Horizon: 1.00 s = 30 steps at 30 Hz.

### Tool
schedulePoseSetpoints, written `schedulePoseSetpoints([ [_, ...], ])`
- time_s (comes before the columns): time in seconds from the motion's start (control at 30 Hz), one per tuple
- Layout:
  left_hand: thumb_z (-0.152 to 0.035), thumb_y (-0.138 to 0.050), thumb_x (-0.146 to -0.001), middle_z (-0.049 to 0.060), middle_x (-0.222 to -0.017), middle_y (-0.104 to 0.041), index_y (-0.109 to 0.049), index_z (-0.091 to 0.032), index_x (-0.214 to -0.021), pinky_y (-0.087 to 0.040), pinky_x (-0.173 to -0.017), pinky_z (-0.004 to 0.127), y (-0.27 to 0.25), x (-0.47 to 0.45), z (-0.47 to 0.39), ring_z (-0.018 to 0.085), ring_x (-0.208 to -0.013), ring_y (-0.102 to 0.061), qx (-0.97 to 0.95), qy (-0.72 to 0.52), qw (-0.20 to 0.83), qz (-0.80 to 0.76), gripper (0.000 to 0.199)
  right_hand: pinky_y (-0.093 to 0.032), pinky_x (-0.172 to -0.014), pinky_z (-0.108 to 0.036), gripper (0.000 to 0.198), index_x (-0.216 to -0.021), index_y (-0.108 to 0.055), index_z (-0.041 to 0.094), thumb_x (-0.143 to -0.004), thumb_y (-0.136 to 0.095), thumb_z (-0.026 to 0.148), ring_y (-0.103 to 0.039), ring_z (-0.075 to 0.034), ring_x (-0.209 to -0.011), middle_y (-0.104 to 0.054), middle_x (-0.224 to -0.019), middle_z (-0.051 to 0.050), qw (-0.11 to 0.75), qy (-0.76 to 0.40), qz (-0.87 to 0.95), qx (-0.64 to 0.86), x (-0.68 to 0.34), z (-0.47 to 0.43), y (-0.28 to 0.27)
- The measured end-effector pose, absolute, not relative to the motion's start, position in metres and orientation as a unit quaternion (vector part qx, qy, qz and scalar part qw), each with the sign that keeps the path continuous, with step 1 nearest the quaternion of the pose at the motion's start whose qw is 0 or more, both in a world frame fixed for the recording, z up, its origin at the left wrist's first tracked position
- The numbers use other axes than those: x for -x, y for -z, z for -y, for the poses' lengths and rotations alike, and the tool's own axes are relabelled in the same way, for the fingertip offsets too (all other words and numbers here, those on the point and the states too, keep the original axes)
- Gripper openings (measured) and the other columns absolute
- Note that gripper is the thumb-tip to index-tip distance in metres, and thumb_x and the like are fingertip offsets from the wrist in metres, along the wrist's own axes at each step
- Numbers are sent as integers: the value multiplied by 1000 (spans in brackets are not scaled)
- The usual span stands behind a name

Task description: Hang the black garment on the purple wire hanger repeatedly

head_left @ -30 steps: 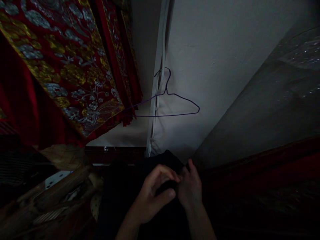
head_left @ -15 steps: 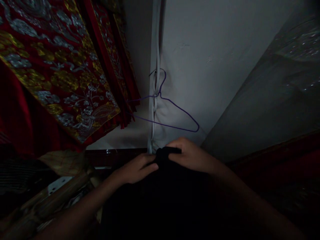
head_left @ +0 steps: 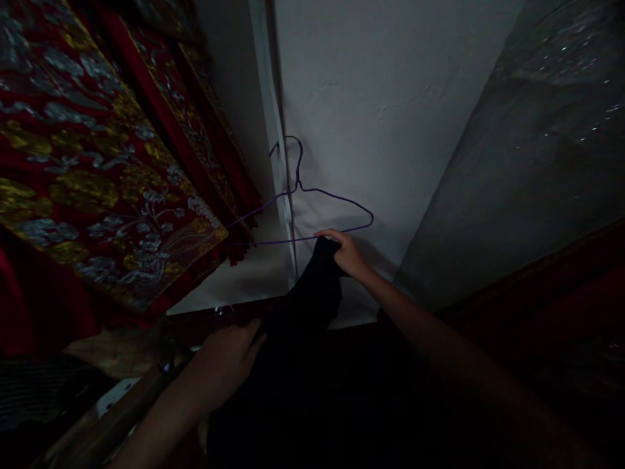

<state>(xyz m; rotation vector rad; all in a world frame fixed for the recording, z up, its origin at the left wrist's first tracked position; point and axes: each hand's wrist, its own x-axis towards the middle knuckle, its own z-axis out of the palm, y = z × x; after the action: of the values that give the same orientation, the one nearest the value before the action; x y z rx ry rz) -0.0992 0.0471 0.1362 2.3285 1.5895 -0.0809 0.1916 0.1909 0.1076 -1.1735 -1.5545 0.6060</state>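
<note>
A purple wire hanger (head_left: pixel 336 195) hangs by its hook on a pale cord along the wall corner. My right hand (head_left: pixel 347 253) is closed on the upper end of a dark cloth garment (head_left: pixel 315 286), right at the hanger's bottom bar. Its fingertips meet or nearly meet the bar; I cannot tell whether the cloth passes over it. Lower and to the left, my left hand (head_left: pixel 232 355) grips another part of the same dark cloth. Below the hands the cloth merges into deep shadow, so its kind and full shape are hidden.
Red cloth hangings (head_left: pixel 146 195) with gold and silver embroidery fill the left side and cover the hanger's left end. A clear plastic sheet (head_left: pixel 512 150) covers the right wall. Wooden poles (head_left: pixel 117 417) and other items lie at lower left.
My right hand has raised the top of the dark cloth to the hanger's bottom bar. My left hand has moved down and left, stretching the cloth between them. The hanger has swung slightly.
</note>
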Motion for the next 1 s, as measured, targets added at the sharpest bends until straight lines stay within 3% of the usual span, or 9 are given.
schedulePoseSetpoints([
  [0.13, -16, -39, -92, 12, -114, -74, -67, -23, -116, -51, -85, 38, -146, 102, -65, 28, -103, -72, -799, 51, 127, -586, 38, -46, -72, -28, 33, -78, -69, 19, -57, -44, 16, -65, -21, -78, -68, -75, -1, 524, -175, 689, 469, -239, -171, -113],
  [0.4, -12, -40, -83, 14, -114, -74, -71, -20, -112, -50, -91, 38, -182, 107, -114, 31, -107, -69, -771, -44, 3, -635, 43, -32, -54, -26, 3, -60, -55, 21, -57, -54, 20, -49, -15, -59, -49, -59, 2, 502, -115, 677, 526, -268, -119, -171],
  [0.53, -14, -42, -82, 15, -118, -72, -62, -20, -129, -49, -92, 41, -197, 110, -140, 33, -110, -67, -750, -177, -47, -635, 51, -27, -51, -25, 8, -52, -45, 21, -56, -52, 22, -41, -13, -56, -38, -54, 3, 500, -146, 673, 526, -261, -103, -185],
  [0.67, -12, -48, -75, 14, -108, -74, -63, -18, -119, -49, -89, 37, -210, 95, -165, 31, -102, -68, -751, -269, 10, -604, 47, -26, -51, -24, 5, -53, -44, 21, -55, -49, 22, -39, -12, -56, -37, -54, 3, 509, -174, 662, 522, -254, -99, -184],
  [0.83, -10, -40, -69, 9, -101, -72, -66, -15, -107, -50, -85, 32, -222, 65, -169, 24, -95, -65, -783, -371, 146, -477, 46, -35, -55, -23, 6, -60, -51, 20, -57, -45, 21, -48, -14, -60, -47, -60, 3, 499, -256, 665, 493, -234, -95, -168],
  [0.9, -13, -40, -70, 6, -98, -71, -65, -15, -105, -50, -83, 30, -224, 61, -163, 22, -93, -63, -778, -410, 162, -447, 44, -38, -57, -24, 22, -74, -60, 19, -57, -46, 18, -54, -15, -65, -57, -67, 2, 506, -256, 666, 485, -232, -90, -166],
  [1.0, -15, -41, -69, 4, -92, -67, -64, -16, -101, -48, -78, 27, -226, 66, -152, 20, -87, -60, -781, -430, 154, -427, 39, -37, -52, -24, 59, -115, -62, 21, -58, -52, 11, -56, -15, -61, -64, -73, 2, 564, -182, 622, 512, -245, -85, -173],
])
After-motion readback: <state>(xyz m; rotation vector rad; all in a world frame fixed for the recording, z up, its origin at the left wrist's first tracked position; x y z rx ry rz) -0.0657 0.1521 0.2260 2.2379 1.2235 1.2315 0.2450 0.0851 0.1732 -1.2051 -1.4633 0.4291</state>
